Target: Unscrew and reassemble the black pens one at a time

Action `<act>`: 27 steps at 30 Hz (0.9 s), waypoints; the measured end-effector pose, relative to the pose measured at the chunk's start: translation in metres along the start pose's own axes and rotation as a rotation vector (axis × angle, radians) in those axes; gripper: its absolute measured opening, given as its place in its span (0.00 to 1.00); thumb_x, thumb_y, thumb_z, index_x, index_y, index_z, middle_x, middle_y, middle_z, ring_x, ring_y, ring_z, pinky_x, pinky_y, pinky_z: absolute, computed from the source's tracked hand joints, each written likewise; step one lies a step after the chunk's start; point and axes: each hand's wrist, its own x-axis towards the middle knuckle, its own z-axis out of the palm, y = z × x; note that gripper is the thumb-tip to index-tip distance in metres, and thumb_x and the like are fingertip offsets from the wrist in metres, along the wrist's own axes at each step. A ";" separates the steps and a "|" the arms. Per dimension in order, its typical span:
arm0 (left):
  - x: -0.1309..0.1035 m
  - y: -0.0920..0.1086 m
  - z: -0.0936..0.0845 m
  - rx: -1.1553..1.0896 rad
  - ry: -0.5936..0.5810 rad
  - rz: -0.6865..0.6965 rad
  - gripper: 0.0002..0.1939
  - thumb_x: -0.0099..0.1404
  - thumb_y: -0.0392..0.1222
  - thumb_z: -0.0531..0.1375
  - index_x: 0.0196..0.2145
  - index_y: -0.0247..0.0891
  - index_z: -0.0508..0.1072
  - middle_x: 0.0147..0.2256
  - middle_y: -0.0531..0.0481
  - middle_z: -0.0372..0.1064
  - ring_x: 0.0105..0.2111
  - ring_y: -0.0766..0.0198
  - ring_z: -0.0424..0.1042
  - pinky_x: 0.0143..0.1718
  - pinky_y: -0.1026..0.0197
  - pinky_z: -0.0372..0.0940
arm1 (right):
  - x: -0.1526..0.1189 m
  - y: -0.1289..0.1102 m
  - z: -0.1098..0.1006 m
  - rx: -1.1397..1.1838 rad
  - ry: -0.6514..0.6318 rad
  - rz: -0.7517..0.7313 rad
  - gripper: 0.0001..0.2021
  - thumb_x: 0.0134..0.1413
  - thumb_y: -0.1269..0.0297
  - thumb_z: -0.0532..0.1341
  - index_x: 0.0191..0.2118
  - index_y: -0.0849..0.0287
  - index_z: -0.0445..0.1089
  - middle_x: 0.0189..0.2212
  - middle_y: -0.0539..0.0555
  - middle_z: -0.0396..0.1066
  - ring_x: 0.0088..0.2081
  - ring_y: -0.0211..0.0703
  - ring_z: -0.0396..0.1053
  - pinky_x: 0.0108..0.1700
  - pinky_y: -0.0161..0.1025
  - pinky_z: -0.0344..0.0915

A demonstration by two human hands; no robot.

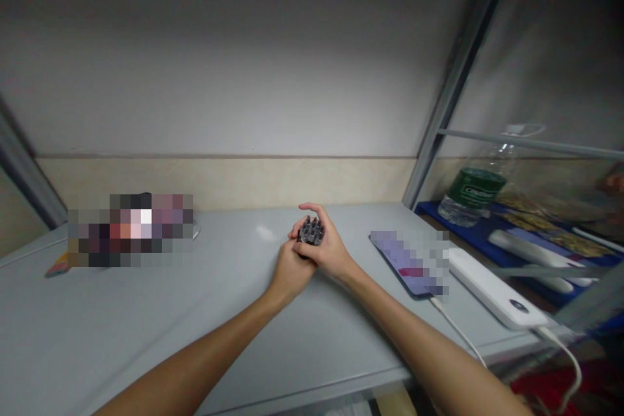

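We have both hands together around a small dark knobbly object (311, 231), clamped between them above the middle of the grey surface (205, 331); our left hand (295, 268) cups it from the near left, our right hand (332, 248) wraps its right side, one finger curving out past its top; to our right a phone (407, 266) lies with a cable plugged in, and just beside it a white power bank (494, 289); beyond, a green-labelled bottle (475, 188) stands on something blue; at left lies a pixelated, unreadable clutter (136, 231)
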 end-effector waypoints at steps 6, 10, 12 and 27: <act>0.000 -0.003 -0.001 0.036 -0.003 0.011 0.11 0.50 0.32 0.57 0.34 0.32 0.70 0.33 0.47 0.71 0.35 0.61 0.71 0.35 0.63 0.67 | 0.001 0.001 -0.001 0.028 -0.017 0.037 0.30 0.39 0.74 0.64 0.50 0.53 0.55 0.32 0.48 0.66 0.35 0.38 0.67 0.40 0.38 0.63; 0.003 0.000 0.002 0.106 0.019 -0.126 0.04 0.51 0.32 0.54 0.27 0.35 0.67 0.22 0.52 0.67 0.24 0.65 0.69 0.26 0.64 0.66 | 0.001 0.001 -0.004 0.007 0.032 0.105 0.36 0.40 0.67 0.67 0.54 0.50 0.49 0.38 0.50 0.67 0.35 0.37 0.67 0.41 0.40 0.65; 0.003 0.002 0.002 0.060 -0.051 -0.322 0.02 0.51 0.34 0.53 0.26 0.35 0.65 0.16 0.55 0.61 0.16 0.67 0.65 0.18 0.65 0.62 | 0.002 0.004 -0.007 -0.014 0.077 0.206 0.37 0.42 0.61 0.67 0.56 0.50 0.46 0.40 0.51 0.66 0.34 0.38 0.67 0.39 0.40 0.66; 0.026 0.007 -0.076 1.381 -0.256 -0.384 0.12 0.53 0.40 0.54 0.35 0.35 0.72 0.34 0.36 0.73 0.35 0.47 0.74 0.31 0.55 0.65 | 0.000 0.040 -0.020 -0.575 0.108 0.254 0.42 0.46 0.48 0.62 0.61 0.57 0.42 0.51 0.62 0.57 0.54 0.48 0.57 0.52 0.47 0.57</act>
